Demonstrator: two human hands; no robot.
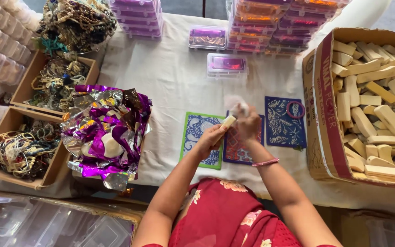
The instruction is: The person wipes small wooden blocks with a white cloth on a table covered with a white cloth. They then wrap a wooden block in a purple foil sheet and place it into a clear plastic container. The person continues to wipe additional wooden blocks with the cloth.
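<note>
My left hand (212,138) grips a cream-coloured wooden stick (228,121) by its lower end. My right hand (248,124) is closed around a small white cloth or wad (235,109) pressed against the stick's upper end. Both hands hover over patterned cards on the white tablecloth: a green-edged blue card (196,128) on the left, a red-blue one (235,148) under my hands, and a dark blue leaf-print card (280,123) on the right with a pink ring (295,110) lying on it.
A cardboard box (322,114) full of cream wooden sticks stands right. Crumpled purple and silver foil (108,128) lies left, beside open boxes of beaded strings (24,151). Stacks of clear plastic cases (270,23) line the back; two single cases (226,64) sit nearer.
</note>
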